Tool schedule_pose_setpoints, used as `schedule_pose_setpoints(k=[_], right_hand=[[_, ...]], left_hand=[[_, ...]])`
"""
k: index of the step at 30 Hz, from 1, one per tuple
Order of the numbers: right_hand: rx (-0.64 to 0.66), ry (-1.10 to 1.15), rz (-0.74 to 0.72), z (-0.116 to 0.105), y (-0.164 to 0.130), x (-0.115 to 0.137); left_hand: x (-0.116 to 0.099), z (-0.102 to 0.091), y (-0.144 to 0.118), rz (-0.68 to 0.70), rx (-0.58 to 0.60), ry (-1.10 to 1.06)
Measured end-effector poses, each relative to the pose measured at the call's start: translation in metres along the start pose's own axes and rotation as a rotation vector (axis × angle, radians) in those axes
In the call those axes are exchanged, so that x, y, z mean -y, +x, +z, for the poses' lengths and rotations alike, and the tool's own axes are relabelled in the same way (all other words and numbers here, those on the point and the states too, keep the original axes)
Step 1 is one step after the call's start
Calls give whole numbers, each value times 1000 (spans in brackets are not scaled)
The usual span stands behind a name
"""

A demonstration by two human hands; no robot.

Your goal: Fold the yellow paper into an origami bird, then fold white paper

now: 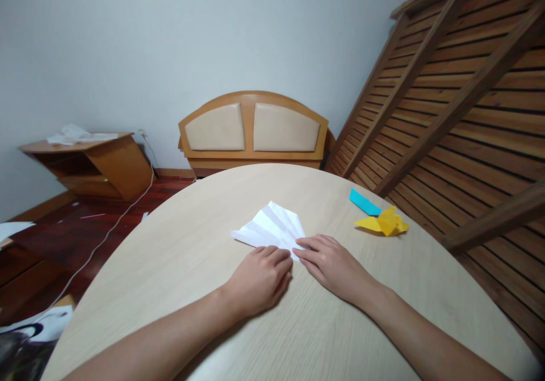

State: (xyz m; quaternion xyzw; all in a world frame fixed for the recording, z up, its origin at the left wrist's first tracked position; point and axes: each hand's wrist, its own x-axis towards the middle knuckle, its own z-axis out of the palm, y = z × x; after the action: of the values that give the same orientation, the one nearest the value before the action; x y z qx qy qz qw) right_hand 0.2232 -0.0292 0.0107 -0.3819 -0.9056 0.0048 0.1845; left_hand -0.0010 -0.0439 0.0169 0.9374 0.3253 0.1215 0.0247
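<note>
Fingertips of both hands, left hand (259, 279) curled, right hand (334, 264) flat, are pressed on the pleated white paper (272, 229)'s near corner; pleat-gathering is judged underway, with firm pinching needed next.

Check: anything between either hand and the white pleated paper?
Nothing visible. The left hand and right hand both rest on the near corner of the white pleated paper fan; the yellow folded paper lies apart.

light: soft, even, dim-ish | shadows: faint under forearms | focus: sharp | edges: wide-angle bowing
</note>
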Motion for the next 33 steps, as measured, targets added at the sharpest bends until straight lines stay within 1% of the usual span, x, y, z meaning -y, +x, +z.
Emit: schedule_pose_setpoints(k=[5, 9, 12, 14, 17, 21, 23, 24, 26, 27, 28, 29, 30, 31, 32, 33], right_hand=[[33, -54, -69, 2, -3, 1], [52, -65, -45, 2, -5, 2], [60, -76, -35, 3, -5, 3], [66, -91, -35, 3, -4, 4], [74, -116, -40, 2, -4, 3], [102, -109, -33, 0, -6, 5], [111, -100, -24, -1, -6, 8], [111, -96, -18, -1, -7, 9], [105, -88, -9, -1, -7, 11], [103, -82, -4, -1, -7, 12], [102, -77, 0, -1, -7, 13], [102, -71, 3, -1, -7, 14], [101, -64, 7, -2, -7, 16], [101, -57, 10, -2, -7, 17], [104, -49, 11, -3, -7, 19], [110, -36, 5, -4, -6, 21]], left_hand=[[6, 2, -2, -40, -24, -96], [13, 7, -3, -63, -40, -85], [21, 7, -3, -113, -28, -64], [31, 6, -2, -166, -2, -48], [51, 5, 0, -275, 53, 0], [78, 5, 0, -441, 123, 60], [83, 5, 0, -528, 130, 92], [81, 5, 0, -566, 114, 113], [71, 5, 0, -602, 49, 155], [63, 4, -1, -561, 24, 158], [54, 4, -1, -481, 19, 130], [44, 4, -1, -375, 22, 88], [34, 5, -1, -253, 43, 47], [26, 6, -1, -163, 69, 15], [20, 7, -1, -134, 83, -11], [17, 8, 0, -143, 90, -35]])
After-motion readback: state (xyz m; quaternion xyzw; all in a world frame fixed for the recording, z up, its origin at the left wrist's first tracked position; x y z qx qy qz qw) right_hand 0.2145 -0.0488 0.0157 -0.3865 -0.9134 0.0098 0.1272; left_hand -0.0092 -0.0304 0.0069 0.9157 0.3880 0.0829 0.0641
